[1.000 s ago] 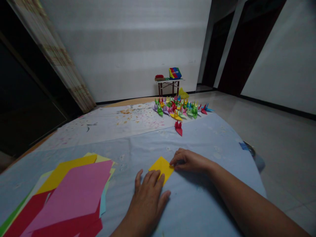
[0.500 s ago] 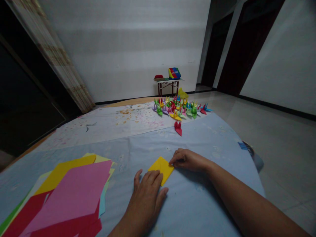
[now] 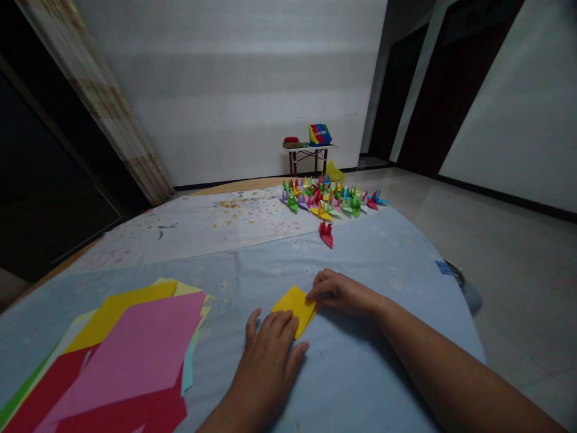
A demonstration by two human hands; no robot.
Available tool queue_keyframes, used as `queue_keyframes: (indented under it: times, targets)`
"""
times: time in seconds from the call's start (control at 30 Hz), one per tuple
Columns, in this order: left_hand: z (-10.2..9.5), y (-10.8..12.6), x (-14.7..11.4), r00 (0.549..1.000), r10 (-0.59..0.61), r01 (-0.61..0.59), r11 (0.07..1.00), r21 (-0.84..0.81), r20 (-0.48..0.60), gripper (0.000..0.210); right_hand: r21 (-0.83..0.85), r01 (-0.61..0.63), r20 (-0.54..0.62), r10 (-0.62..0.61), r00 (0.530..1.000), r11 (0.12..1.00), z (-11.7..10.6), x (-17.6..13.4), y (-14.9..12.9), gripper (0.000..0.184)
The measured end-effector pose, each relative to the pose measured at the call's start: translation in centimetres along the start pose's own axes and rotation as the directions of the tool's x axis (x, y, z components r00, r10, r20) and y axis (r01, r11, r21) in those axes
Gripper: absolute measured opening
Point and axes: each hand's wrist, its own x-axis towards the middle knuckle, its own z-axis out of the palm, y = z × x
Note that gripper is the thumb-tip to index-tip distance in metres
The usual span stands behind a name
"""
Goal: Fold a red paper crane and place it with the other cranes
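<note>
A folded yellow square of paper (image 3: 295,299) lies on the blue tablecloth, turned so that one corner points away from me. My left hand (image 3: 268,346) rests flat on its near left part, fingers stretched and thumb apart, covering that corner. At the right corner, my right hand (image 3: 332,291) pinches the paper's edge between thumb and index finger. The layers there look slightly lifted. Beyond the hands sits a single red paper crane (image 3: 326,234).
On the left lies a stack of coloured paper sheets, a pink sheet (image 3: 135,349) on top. Many folded paper cranes (image 3: 324,197) crowd the table's far right. Behind stands a small table (image 3: 311,148) bearing a colourful package (image 3: 320,135). The round table's edge curves along the right.
My right hand has moved slightly left and up, drawing the yellow paper's right corner inward so its layers part a little. My left hand stays on the paper.
</note>
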Motion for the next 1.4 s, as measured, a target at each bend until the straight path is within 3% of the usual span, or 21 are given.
queue_keyframes:
  times: [0.27,0.5,1.07,1.4]
  targets:
    - [-0.2,0.2,0.0,0.999,-0.016,0.017,1.000,-0.021,0.036,0.031,-0.129,-0.035,0.012,0.036,0.999,0.991,0.0,0.5,0.1,0.014]
    - [-0.7,0.5,0.0,0.998,-0.029,0.031,0.999,-0.040,0.053,0.032,-0.162,-0.131,-0.011,0.131,0.991,0.978,0.8,1.2,-0.1,0.018]
    - [-1.0,1.7,-0.1,0.990,-0.104,0.109,0.993,-0.051,0.090,0.023,-0.203,-0.210,-0.077,0.198,0.977,0.956,2.3,2.2,-0.7,0.019]
    - [-1.2,2.4,-0.1,0.974,-0.126,0.124,0.992,0.023,0.186,0.040,-0.217,-0.218,-0.100,0.200,0.975,0.952,2.5,2.3,-0.7,0.020]
